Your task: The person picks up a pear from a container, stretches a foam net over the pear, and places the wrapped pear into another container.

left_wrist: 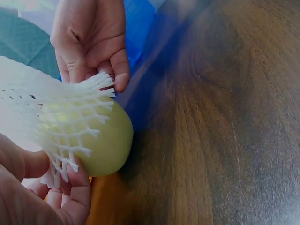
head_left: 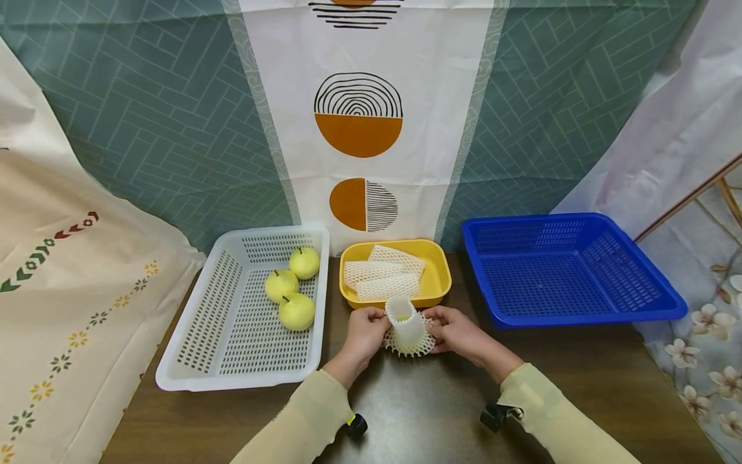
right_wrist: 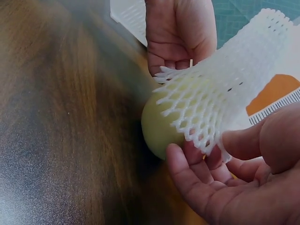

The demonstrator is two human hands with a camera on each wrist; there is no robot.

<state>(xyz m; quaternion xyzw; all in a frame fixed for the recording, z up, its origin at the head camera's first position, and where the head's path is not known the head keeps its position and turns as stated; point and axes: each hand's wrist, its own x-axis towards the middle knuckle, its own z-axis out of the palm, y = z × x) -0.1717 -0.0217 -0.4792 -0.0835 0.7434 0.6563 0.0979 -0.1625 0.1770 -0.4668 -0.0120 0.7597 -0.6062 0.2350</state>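
As I look down past the arms, the left hand (head_left: 364,334) pinches one side of a white foam net (head_left: 409,330) between thumb and fingers, and the right hand (head_left: 458,334) pinches the opposite side the same way. Under that net sits a round pear (left_wrist: 115,143), near the middle of the dark wooden worktop (head_left: 417,403). Its skin is smooth and pale yellow-green, bare low down, while its upper part shows through the diamond gaps of the foam. Above the fruit the net narrows into a standing tube; its lower end spreads into a jagged skirt of stubby white strands.

Just beyond the hands, by the worktop's far edge, a yellow tray (head_left: 438,274) carries more foam nets (head_left: 387,283), lying flat and overlapping. Along the left edge a white slotted basket (head_left: 243,335) holds three more pears (head_left: 297,312), bunched by its right wall, one close to its far right corner. Toward the worktop's far right corner sits a blue basket (head_left: 539,277) with the same sort of pierced walls. Cream sleeves (head_left: 307,412) cover the forearms, and behind the far edge hangs a green and white cloth (head_left: 162,109) patterned with orange and black circles.
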